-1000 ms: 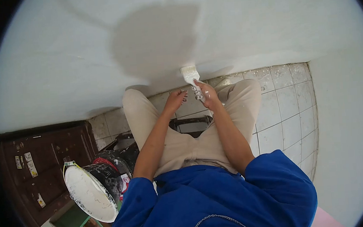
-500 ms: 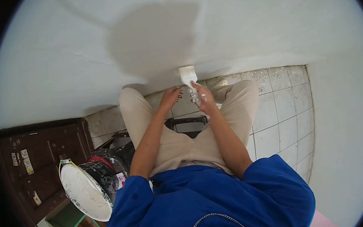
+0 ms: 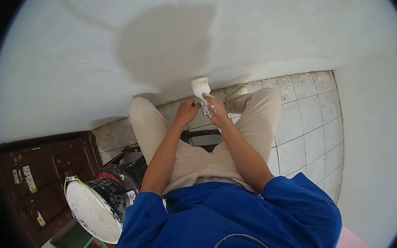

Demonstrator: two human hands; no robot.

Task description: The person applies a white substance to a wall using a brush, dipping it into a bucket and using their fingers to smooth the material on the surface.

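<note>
My right hand (image 3: 217,108) grips the paint-spattered handle of a wide paintbrush (image 3: 200,87). Its white bristles press against the base of the white wall (image 3: 257,35), where wall meets tiled floor. My left hand (image 3: 186,111) hovers just left of the brush handle with its fingers curled, close to the handle; whether it touches is unclear. I am crouched, beige trouser knees spread to either side of my hands. A grey shadow falls on the wall above the brush.
A paint bucket (image 3: 95,209) with white paint stands at lower left beside a dark wooden door (image 3: 39,174). A black tray (image 3: 206,135) lies on the floor between my legs. Spattered white floor tiles (image 3: 305,120) run to a wall on the right.
The brush and my right hand have shifted slightly left along the wall's base. My left hand has drawn closer to the handle.
</note>
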